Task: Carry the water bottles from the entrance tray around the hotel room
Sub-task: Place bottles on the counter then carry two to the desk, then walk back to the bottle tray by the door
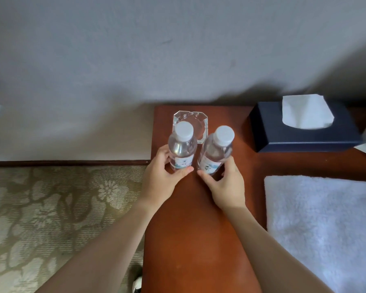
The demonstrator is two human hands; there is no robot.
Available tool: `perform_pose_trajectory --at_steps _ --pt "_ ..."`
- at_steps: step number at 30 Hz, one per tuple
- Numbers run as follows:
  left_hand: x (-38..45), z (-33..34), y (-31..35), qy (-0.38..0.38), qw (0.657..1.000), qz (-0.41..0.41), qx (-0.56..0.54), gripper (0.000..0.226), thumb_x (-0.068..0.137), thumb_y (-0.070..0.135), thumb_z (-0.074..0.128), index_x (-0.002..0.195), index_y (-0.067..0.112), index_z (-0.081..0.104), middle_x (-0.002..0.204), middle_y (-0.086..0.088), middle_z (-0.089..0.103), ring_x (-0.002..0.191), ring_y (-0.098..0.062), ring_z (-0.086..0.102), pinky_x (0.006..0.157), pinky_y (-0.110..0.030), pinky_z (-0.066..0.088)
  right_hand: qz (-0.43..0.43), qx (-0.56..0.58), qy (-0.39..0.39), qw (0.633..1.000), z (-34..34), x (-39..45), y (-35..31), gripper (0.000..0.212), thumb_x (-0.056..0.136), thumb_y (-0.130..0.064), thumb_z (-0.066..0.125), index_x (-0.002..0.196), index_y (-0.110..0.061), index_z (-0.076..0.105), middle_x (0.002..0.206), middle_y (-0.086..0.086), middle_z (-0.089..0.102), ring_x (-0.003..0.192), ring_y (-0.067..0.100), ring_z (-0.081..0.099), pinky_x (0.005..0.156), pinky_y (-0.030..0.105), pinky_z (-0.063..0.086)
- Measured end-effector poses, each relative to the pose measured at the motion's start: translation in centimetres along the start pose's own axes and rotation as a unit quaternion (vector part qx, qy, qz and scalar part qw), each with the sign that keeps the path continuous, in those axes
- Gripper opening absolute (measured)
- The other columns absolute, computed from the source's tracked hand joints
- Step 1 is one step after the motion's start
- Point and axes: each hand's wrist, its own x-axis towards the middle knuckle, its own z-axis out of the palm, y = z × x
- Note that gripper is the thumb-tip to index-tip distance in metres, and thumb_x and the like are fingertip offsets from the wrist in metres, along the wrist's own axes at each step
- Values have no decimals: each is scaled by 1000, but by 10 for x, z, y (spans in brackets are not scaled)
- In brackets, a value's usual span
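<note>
The left water bottle (pixel 182 148) stands upright inside the curl of the left hand (pixel 160 178): the thumb presses its labelled lower front, while the fingers (pixel 164 154) wrap round its far left side, so the hand is clasped about the bottle's lower half. The white cap rises well above the fingers. The right water bottle (pixel 217 152) leans a little to the right and sits in the right hand (pixel 225 188) the same way, thumb against the label at the front left, fingers (pixel 230 166) curled round the right side near the base. The two thumbs point toward each other and lie near, with a small gap of bare wood between their tips. The bottles stand just beside one another, not touching as far as can be seen; whether their bases rest on the desk (pixel 194 240) is hidden by the hands.

Both forearms reach forward from the lower edge, converging over the reddish-brown desk, wrists straight, backs of the hands upward.

Just beyond the left fingers, partly behind the left bottle, lies a clear glass ashtray (pixel 191 119). Well to the right of the right fingers sits a dark blue tissue box (pixel 304 136), and nearer, a white towel (pixel 325 229). Patterned carpet (pixel 51 208) lies left of the left arm.
</note>
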Motion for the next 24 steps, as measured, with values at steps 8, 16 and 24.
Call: perform_pose_trajectory --at_steps 8,16,24 --pt "3 8 1 51 996 40 63 51 69 44 83 111 30 60 104 38 51 100 -5 62 82 -20 52 -19 -67 5 998 3 2 -1 57 84 -47 68 129 -16 54 119 -4 62 111 10 51 98 31 44" --pt "6 9 -3 46 997 -3 62 63 65 54 81 120 35 55 109 27 55 100 2 60 79 -12 49 -2 -112 11 994 8 8 1 57 83 -47 70 128 -14 57 120 5 65 111 22 55 93 36 42" --pt "7 9 -5 43 996 -4 76 59 69 55 76 118 32 57 107 25 56 102 -1 58 82 -20 51 11 -127 29 991 11 10 -1 54 86 -54 63 127 -19 55 119 8 63 118 22 51 93 42 48"
